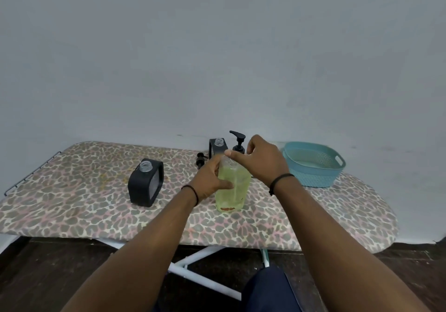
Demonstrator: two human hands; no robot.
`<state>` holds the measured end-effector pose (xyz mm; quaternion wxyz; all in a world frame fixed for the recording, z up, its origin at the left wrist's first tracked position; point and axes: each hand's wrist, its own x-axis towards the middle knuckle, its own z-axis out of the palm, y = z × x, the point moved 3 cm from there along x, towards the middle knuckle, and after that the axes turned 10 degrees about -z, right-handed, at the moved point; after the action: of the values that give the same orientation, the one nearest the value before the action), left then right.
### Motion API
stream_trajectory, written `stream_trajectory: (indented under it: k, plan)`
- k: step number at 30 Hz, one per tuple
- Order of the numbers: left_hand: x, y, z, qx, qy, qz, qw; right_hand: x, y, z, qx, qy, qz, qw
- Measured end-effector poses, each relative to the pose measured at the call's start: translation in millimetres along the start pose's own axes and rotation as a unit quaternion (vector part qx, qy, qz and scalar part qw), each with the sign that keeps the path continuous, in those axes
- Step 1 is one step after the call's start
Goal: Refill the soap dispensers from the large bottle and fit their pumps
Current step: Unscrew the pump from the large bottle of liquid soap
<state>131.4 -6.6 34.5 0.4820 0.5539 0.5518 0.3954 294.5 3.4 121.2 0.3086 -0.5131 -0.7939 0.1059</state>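
A large clear bottle (233,188) of yellow-green soap stands upright on the ironing board (72,205). My left hand (211,179) grips its side. My right hand (261,158) covers its top, fingers curled over the cap, which is hidden. A black dispenser (146,186) with an open clear neck stands to the left. A second black dispenser (218,146), also open at the neck, stands behind the bottle. One black pump (238,140) rises upright behind my right hand. Another black pump (200,159) lies on the board behind my left hand.
A teal plastic basket (313,164) sits at the back right of the board. The board has a leopard-print cover and white legs (193,261) over a dark floor. A pale wall rises right behind it.
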Motion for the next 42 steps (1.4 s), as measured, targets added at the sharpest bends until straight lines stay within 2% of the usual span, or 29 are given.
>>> stream_trajectory:
  k: [3, 7, 17, 24, 28, 31, 33, 34, 37, 39, 42]
  plan:
    - [-1, -22, 14, -0.006, 0.050, -0.008, 0.999, 9, -11, 13, -0.102, -0.008, 0.000, 0.995]
    - [-2, -36, 24, -0.011, 0.117, -0.009, 0.993, 12, -11, 21, -0.109, 0.004, 0.007, 0.994]
    - [7, -42, 13, 0.001, 0.083, 0.001, 0.997, 22, -7, 18, -0.086, -0.042, -0.053, 0.994]
    - [4, -37, 13, -0.004, 0.069, -0.003, 0.998, 24, 0, 4, 0.008, -0.162, -0.109, 0.981]
    - [4, -37, 13, -0.012, 0.072, -0.002, 0.997, 9, 1, 2, 0.172, -0.082, 0.022, 0.981]
    - [4, -39, 15, -0.014, 0.079, 0.004, 0.997, -2, -1, 17, 0.121, 0.033, 0.040, 0.991]
    - [4, -40, 15, -0.019, 0.080, 0.005, 0.997, -4, 1, 23, 0.139, 0.095, 0.025, 0.985]
    - [4, -41, 15, -0.019, 0.080, 0.005, 0.997, -3, 3, 24, 0.158, 0.093, 0.011, 0.983]
    - [5, -41, 14, -0.019, 0.077, 0.000, 0.997, 2, 11, 27, 0.220, 0.018, -0.033, 0.975]
    - [5, -42, 15, -0.021, 0.078, 0.000, 0.997, -1, 14, 29, 0.263, -0.006, -0.029, 0.964]
    - [4, -44, 16, -0.017, 0.081, 0.005, 0.997, -5, 13, 31, 0.285, 0.055, 0.029, 0.956]
